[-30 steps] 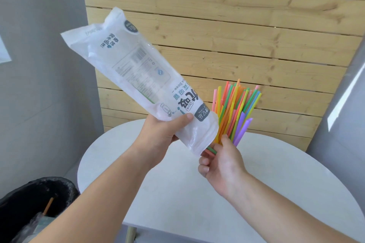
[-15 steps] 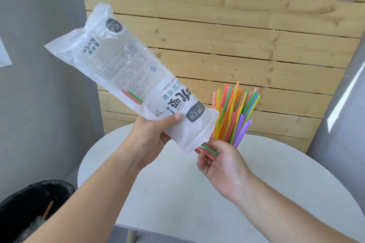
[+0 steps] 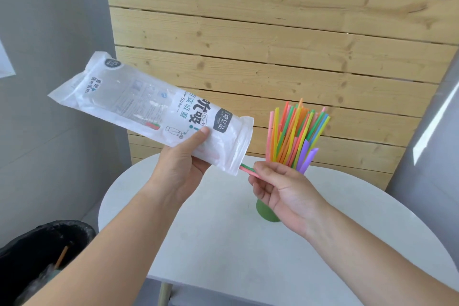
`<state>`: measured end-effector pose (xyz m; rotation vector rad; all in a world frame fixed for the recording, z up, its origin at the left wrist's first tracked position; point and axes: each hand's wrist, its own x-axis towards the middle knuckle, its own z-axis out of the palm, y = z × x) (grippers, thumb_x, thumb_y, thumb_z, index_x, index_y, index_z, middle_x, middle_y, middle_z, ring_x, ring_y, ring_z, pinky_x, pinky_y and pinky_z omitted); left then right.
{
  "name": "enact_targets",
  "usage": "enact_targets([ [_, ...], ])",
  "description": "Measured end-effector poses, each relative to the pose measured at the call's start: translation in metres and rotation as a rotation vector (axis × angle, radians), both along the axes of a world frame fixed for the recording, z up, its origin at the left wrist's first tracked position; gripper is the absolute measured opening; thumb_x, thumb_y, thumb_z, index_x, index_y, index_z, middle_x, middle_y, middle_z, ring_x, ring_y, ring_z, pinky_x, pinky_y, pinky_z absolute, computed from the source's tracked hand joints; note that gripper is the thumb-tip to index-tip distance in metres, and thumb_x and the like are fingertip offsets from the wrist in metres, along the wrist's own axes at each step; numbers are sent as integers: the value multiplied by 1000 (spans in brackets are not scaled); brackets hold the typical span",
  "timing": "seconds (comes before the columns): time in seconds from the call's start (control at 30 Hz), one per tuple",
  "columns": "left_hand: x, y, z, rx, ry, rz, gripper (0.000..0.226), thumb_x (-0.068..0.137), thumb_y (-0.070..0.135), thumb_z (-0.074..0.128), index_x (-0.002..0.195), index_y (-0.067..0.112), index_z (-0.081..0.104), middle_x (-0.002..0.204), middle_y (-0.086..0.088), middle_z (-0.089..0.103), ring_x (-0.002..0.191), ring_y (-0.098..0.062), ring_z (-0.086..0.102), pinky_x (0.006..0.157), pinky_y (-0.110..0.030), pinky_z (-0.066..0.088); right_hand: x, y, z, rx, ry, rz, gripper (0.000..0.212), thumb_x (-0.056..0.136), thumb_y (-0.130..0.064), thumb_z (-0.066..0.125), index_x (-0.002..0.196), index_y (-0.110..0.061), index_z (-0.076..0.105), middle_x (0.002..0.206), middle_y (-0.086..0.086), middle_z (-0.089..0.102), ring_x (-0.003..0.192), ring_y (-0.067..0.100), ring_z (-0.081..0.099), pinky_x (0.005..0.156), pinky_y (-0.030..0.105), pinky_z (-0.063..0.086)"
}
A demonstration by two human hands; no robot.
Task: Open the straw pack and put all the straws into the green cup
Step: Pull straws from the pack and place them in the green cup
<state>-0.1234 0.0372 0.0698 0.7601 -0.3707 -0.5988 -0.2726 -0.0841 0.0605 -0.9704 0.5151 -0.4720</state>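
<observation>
My left hand (image 3: 182, 165) grips the white plastic straw pack (image 3: 139, 109) near its open lower end and holds it tilted over the table. A green and a pink straw (image 3: 247, 169) stick out of that opening. My right hand (image 3: 280, 187) pinches their tips with its fingertips. The green cup (image 3: 264, 212) stands on the table behind my right hand, mostly hidden by it. Several coloured straws (image 3: 295, 136) stand upright in the cup and fan out above my fingers.
The white round table (image 3: 223, 243) stands against a wooden plank wall (image 3: 273, 45). A black bin with a liner (image 3: 37, 258) sits on the floor at lower left. Grey walls close in both sides.
The pack has swung down from steeply tilted to nearly level. The two straws have slid further out of its opening, and my right fingers have closed on their tips.
</observation>
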Motion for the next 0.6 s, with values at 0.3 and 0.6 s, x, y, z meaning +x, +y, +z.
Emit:
enact_targets([
  [0.3, 10, 4, -4, -65, 261, 65, 38, 97, 6, 67, 135, 5, 64, 111, -6, 78, 103, -19, 77, 90, -38, 62, -18, -48, 43, -97, -123, -126, 9, 79, 4, 67, 84, -3, 66, 64, 4, 67, 56, 9, 64, 54, 17, 55],
  [0.6, 5, -4, -12, -56, 323, 69, 33, 98, 6, 65, 131, 4, 65, 114, -8, 79, 97, -19, 78, 80, -34, 64, -48, -101, 74, -202, -232, -382, 13, 92, -7, 65, 80, -10, 66, 63, -4, 67, 58, 3, 60, 56, 14, 49],
])
